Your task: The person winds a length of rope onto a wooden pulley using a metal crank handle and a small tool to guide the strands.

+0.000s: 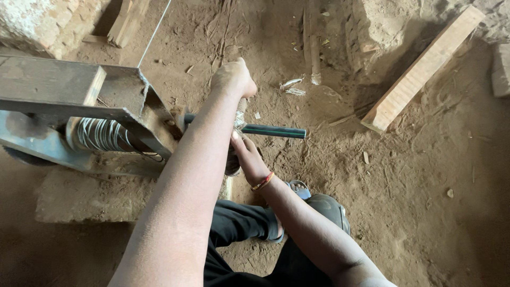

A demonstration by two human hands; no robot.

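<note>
A rusty metal frame (127, 114) stands on the dirt at the left, with a coil of thin wire (101, 134) wound on a spool inside it. A crank with a dark tube handle (276, 131) sticks out to the right of it. My left hand (234, 78) is closed in a fist around the top of the upright crank arm, above the tube. My right hand (245, 154) grips the same arm lower down, just under the tube, and wears a red and orange bracelet (262, 182). A taut wire (154, 34) runs from the frame up to the far edge.
A wooden plank (422, 69) lies diagonally at the upper right. A thin wood strip (313, 45) lies on the dirt beyond my hands. A stone block (85, 194) supports the frame. My dark-trousered legs and a sandal (300, 188) are below. Brick rubble (37, 24) sits top left.
</note>
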